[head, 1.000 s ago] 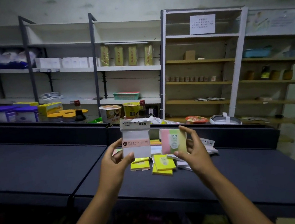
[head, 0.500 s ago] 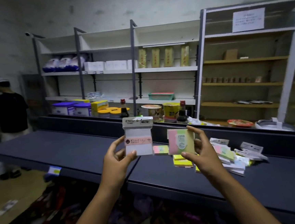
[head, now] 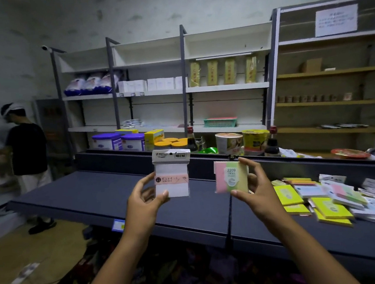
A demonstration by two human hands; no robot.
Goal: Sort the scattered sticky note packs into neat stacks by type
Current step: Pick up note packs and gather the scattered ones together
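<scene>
Nearest, above the dark table (head: 96, 195): left hand (head: 142, 202) pinching a white pack (head: 171, 177) by its lower edge, right hand (head: 257, 187) gripping a pink-and-yellow pack (head: 230, 180) top and bottom. Both likely light and fairly stiff, though slick in their film wrap; safest held by the edges. Further right, on the table, a loose pile (head: 330, 199) of yellow and pastel packs, unsorted. Beyond, shelves (head: 227, 87) of goods.

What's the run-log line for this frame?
left hand: holds white pack | right hand: holds pink-yellow pack | both raised above counter | unsorted pile at right
</scene>
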